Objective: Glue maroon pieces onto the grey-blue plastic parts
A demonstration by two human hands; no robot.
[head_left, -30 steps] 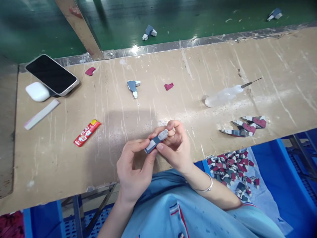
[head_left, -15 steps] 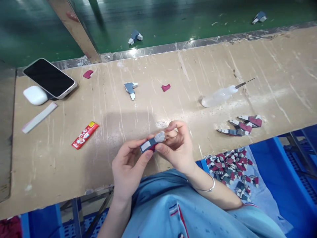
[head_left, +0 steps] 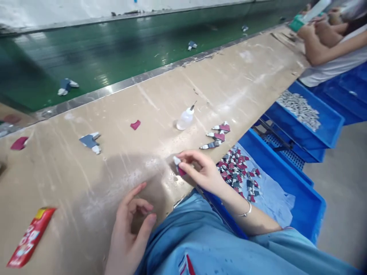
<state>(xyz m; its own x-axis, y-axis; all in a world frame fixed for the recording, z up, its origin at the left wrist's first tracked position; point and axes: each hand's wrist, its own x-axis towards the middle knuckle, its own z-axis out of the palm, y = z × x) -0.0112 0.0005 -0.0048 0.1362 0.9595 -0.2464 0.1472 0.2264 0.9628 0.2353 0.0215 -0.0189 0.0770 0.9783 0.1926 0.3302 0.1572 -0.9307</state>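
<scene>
Between thumb and fingers, my right hand (head_left: 202, 172) pinches a small plastic part (head_left: 178, 165) with grey and maroon faces, over the table's front edge. My left hand (head_left: 133, 223) is apart from it, fingers spread and curved, holding nothing. Just beyond my right hand lies a short row of similar assembled parts (head_left: 219, 136). A clear squeeze bottle with a thin needle tip (head_left: 185, 119) stands behind them. A loose maroon piece (head_left: 135, 125) and a blue-grey part with white ends (head_left: 91, 142) rest on the table further left.
A blue bin (head_left: 311, 202) below the table on the right holds a heap of maroon and grey parts (head_left: 236, 170). Farther off, another blue bin (head_left: 329, 133) contains pale pieces. A red packet (head_left: 31, 236) lies at left. A co-worker's arm (head_left: 323, 51) reaches over the table's far end.
My left hand has let go of the part, and my right hand has carried it away to the right. The view has swung right, bringing the co-worker and another bin into sight.
</scene>
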